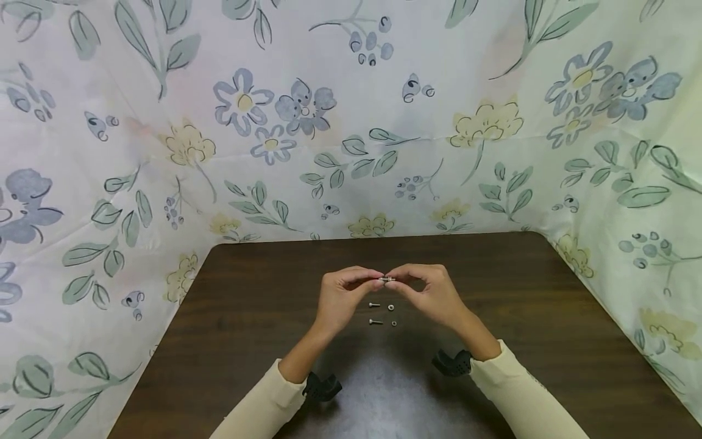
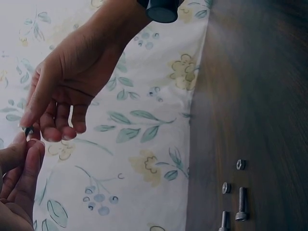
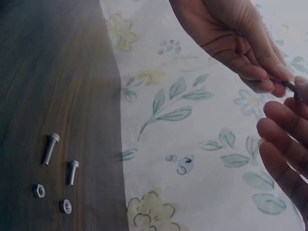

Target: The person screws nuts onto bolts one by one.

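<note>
Left hand (image 1: 341, 300) and right hand (image 1: 434, 296) meet at one small metal bolt (image 1: 387, 279)

The bolt is held above the table (image 1: 247, 341), about midway between its left and right edges and nearer the far edge; it lies roughly level, running from one hand's fingertips to the other's. Both forearms come in from the near edge and slant inward, so that the wrists stand well apart while the fingertips almost touch; the left thumb and index finger are clamped on the bolt's left end, and the right thumb and index finger pinch its right end. The left hand's other fingers hang loosely bent below the pinch; the right hand's spare fingers are curled in toward the palm.

On the table, just to the near-edge side of the hands, lie a shorter screw (image 1: 375, 305) and, closer to the near edge, a longer screw (image 1: 376, 322); toward the right edge from them sit a round-flanged nut (image 1: 391, 308) and a hex nut (image 1: 394, 324); all four lie apart. Cream sleeves (image 1: 263, 399) cover the forearms; flowered cloth (image 1: 340, 116) hangs beyond the far edge.
</note>
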`<action>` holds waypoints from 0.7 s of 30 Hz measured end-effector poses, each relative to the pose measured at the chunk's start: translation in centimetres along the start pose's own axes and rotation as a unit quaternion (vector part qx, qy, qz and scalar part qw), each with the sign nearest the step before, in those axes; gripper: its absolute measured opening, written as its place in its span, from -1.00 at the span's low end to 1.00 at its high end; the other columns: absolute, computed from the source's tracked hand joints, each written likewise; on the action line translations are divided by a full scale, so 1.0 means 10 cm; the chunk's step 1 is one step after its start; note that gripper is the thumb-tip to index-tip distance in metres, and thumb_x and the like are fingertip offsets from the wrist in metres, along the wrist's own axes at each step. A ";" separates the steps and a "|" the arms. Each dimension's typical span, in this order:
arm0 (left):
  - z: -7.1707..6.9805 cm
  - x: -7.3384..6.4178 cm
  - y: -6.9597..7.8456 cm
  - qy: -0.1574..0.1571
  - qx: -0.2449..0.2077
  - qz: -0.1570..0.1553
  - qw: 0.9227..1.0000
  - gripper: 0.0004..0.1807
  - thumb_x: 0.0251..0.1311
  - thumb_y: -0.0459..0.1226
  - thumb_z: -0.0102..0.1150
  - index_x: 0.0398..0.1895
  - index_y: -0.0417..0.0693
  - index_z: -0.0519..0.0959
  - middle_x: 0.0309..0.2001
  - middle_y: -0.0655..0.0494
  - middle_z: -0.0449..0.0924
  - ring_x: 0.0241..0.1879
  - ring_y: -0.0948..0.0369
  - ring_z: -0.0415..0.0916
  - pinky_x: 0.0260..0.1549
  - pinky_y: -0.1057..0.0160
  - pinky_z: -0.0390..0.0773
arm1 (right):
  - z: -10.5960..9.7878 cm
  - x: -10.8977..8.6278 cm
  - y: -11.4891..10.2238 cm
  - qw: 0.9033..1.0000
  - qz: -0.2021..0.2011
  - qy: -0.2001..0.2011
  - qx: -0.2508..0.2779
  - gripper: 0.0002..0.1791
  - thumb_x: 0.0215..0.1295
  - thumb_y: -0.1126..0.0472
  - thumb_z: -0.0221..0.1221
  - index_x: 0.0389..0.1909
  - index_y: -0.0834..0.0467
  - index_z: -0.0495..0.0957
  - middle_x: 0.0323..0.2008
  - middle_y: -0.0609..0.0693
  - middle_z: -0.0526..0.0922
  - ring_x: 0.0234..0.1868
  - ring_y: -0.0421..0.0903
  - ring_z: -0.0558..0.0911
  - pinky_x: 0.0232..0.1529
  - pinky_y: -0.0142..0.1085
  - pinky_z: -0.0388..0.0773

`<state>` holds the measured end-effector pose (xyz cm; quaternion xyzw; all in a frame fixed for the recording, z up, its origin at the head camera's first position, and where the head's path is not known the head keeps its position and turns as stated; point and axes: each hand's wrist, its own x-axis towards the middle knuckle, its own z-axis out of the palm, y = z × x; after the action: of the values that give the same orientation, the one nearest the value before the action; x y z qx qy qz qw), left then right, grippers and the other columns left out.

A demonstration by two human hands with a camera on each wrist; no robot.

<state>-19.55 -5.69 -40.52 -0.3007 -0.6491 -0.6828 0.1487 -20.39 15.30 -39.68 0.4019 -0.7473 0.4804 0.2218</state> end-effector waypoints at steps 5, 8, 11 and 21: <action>0.01 -0.02 0.00 -0.002 -0.004 0.005 1.000 -0.89 0.16 -0.48 0.40 -0.23 -0.27 0.76 -0.29 -0.08 0.75 -0.30 0.09 0.73 -0.28 0.10 0.75 | 0.02 -0.02 0.00 1.000 0.004 -0.002 -0.001 -0.90 0.26 0.36 0.38 -0.24 0.13 0.75 -0.33 -0.06 0.78 -0.39 -0.25 0.72 -0.37 -0.29 0.72; 0.02 -0.02 0.00 -0.003 -0.003 0.009 1.000 -0.89 0.17 -0.47 0.39 -0.23 -0.31 0.75 -0.29 -0.08 0.75 -0.30 0.08 0.74 -0.29 0.09 0.75 | 0.02 -0.02 0.00 1.000 0.010 -0.003 0.004 -0.94 0.30 0.34 0.36 -0.26 0.14 0.74 -0.38 -0.08 0.77 -0.42 -0.24 0.72 -0.40 -0.25 0.71; 0.02 -0.02 -0.01 -0.005 -0.002 0.013 1.000 -0.88 0.18 -0.47 0.39 -0.23 -0.36 0.74 -0.30 -0.08 0.75 -0.30 0.08 0.74 -0.29 0.07 0.75 | 0.02 -0.03 0.00 1.000 0.017 -0.003 0.007 -0.89 0.30 0.39 0.33 -0.29 0.10 0.74 -0.41 -0.13 0.75 -0.46 -0.18 0.70 -0.41 -0.25 0.70; 0.03 -0.02 -0.02 -0.002 0.000 0.009 1.000 -0.90 0.17 -0.47 0.40 -0.25 -0.25 0.77 -0.30 -0.07 0.75 -0.32 0.07 0.74 -0.31 0.11 0.76 | 0.06 -0.02 -0.02 0.999 0.040 -0.010 0.007 -0.62 0.44 0.42 0.17 -0.54 -0.03 0.64 -0.63 -0.11 0.61 -0.56 -0.26 0.58 -0.49 -0.36 0.58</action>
<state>-19.43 -5.41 -40.84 -0.3078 -0.6464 -0.6810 0.1539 -20.06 14.82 -40.01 0.3782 -0.7615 0.4902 0.1917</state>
